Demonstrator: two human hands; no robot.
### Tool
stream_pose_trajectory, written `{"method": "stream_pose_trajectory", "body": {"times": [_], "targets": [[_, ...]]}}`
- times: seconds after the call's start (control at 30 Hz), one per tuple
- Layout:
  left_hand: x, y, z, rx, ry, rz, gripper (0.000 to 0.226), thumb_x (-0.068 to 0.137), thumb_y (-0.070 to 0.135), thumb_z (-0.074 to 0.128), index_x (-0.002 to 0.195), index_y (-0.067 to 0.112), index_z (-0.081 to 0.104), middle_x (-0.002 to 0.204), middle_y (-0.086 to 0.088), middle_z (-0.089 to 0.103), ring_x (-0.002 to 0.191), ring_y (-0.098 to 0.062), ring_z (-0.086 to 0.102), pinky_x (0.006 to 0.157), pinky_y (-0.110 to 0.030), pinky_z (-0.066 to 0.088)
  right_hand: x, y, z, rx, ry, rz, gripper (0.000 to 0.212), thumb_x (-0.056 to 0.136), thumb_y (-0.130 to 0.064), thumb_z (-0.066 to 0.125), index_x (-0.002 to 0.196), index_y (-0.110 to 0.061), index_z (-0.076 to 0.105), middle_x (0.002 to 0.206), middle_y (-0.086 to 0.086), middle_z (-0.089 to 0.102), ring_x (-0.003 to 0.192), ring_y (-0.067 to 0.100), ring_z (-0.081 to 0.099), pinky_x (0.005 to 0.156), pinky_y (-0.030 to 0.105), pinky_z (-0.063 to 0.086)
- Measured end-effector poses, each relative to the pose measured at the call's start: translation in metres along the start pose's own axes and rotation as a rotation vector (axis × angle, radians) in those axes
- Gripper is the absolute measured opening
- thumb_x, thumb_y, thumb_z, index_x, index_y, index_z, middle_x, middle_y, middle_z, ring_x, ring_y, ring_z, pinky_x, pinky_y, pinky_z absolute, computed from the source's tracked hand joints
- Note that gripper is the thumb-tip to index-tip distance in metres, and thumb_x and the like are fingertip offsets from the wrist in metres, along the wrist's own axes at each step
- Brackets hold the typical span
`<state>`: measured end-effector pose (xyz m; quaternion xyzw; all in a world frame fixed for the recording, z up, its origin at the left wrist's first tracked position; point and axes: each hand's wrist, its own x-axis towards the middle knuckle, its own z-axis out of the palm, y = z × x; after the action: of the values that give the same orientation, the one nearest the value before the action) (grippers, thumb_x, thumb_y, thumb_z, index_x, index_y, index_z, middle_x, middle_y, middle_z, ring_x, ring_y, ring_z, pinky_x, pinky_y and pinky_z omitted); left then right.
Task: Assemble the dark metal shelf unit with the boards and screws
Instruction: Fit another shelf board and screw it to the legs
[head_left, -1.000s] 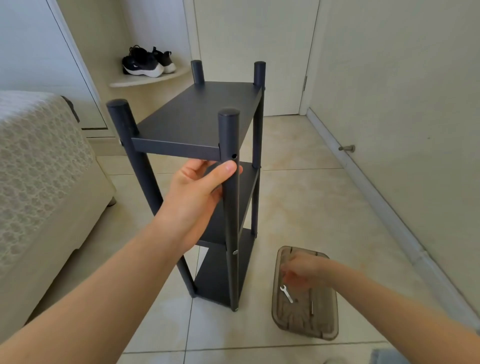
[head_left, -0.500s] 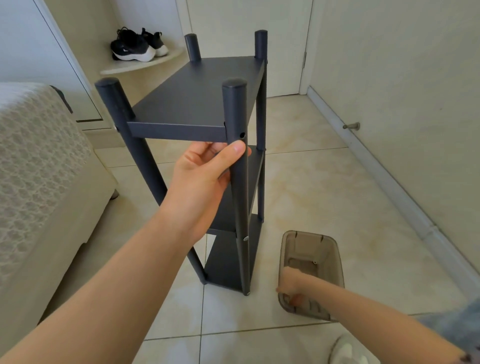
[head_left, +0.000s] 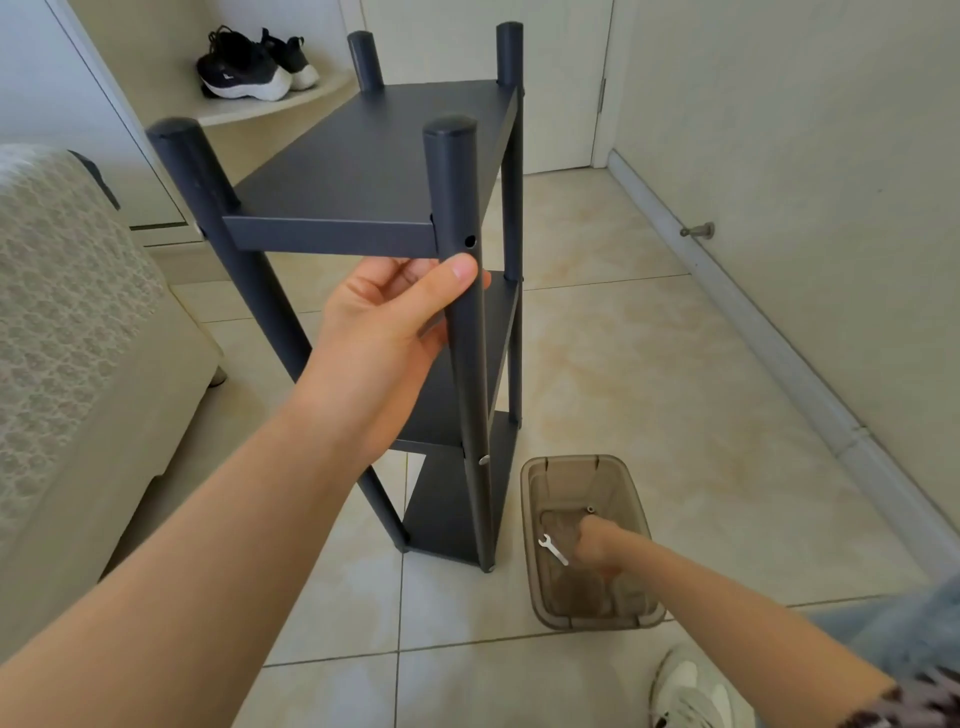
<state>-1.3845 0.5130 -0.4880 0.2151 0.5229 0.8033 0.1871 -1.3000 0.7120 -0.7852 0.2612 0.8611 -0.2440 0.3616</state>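
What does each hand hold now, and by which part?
The left hand grips the shelf unit by its near post, just under the top board. The right hand reaches into the brown bin; whether it holds anything cannot be told.

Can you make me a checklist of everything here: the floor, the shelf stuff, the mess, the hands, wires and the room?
Surface: tiled floor, shelf unit standing on it.
Job's things: three boards fitted; empty screw hole by the top board; wrench in brown bin.
Clutter: black shoes on ledge.
Hands: left hand grips near post; right hand inside bin, grip hidden.
Cables: nothing seen.
Surroundings: closed door, doorstop.
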Motion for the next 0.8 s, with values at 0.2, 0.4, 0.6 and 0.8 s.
{"method": "stream_pose_trajectory", "body": {"times": [0.2, 0.4, 0.6, 0.8], "targets": [[0.000, -0.001, 0.003, -0.005, -0.008, -0.006, 0.031, 0.078, 0.020, 0.069, 0.106, 0.010, 0.061, 0.112, -0.017, 0.054, 0.101, -0.021, 0.069, 0.093, -0.031, 0.056, 0.019, 0.020, 0.017, -0.013, 0.050, 0.072, 0.035, 0.101, -0.019, 0.045, 0.127, 0.002, 0.056, 0.131, 0.017, 0.060, 0.120, 0.032, 0.058, 0.089, 0.030, 0.047], [0.001, 0.001, 0.002, -0.002, -0.006, -0.034, 0.042, 0.078, 0.020, 0.068, 0.115, 0.004, 0.055, 0.113, -0.016, 0.049, 0.101, -0.018, 0.071, 0.089, -0.027, 0.056, 0.028, 0.021, 0.036, 0.004, 0.048, 0.070, 0.040, 0.101, -0.016, 0.043, 0.137, 0.000, 0.048, 0.139, 0.015, 0.054, 0.127, 0.030, 0.053, 0.099, 0.029, 0.044], [0.001, 0.001, 0.004, -0.012, -0.006, -0.030, 0.045, 0.078, 0.019, 0.067, 0.117, 0.005, 0.050, 0.112, -0.015, 0.043, 0.101, -0.018, 0.070, 0.094, -0.028, 0.055, 0.038, 0.021, 0.041, -0.007, 0.112, 0.074, 0.040, 0.101, -0.012, 0.043, 0.139, 0.000, 0.045, 0.141, 0.016, 0.049, 0.129, 0.031, 0.050, 0.104, 0.031, 0.042], [0.002, 0.002, 0.003, 0.003, -0.017, -0.035, 0.044, 0.078, 0.019, 0.067, 0.115, 0.003, 0.051, 0.110, -0.018, 0.043, 0.100, -0.017, 0.070, 0.089, -0.024, 0.055, 0.048, 0.020, 0.049, -0.043, 0.154, 0.037, 0.034, 0.098, -0.008, 0.047, 0.130, -0.001, 0.053, 0.132, 0.018, 0.054, 0.121, 0.030, 0.055, 0.095, 0.029, 0.045]]}}
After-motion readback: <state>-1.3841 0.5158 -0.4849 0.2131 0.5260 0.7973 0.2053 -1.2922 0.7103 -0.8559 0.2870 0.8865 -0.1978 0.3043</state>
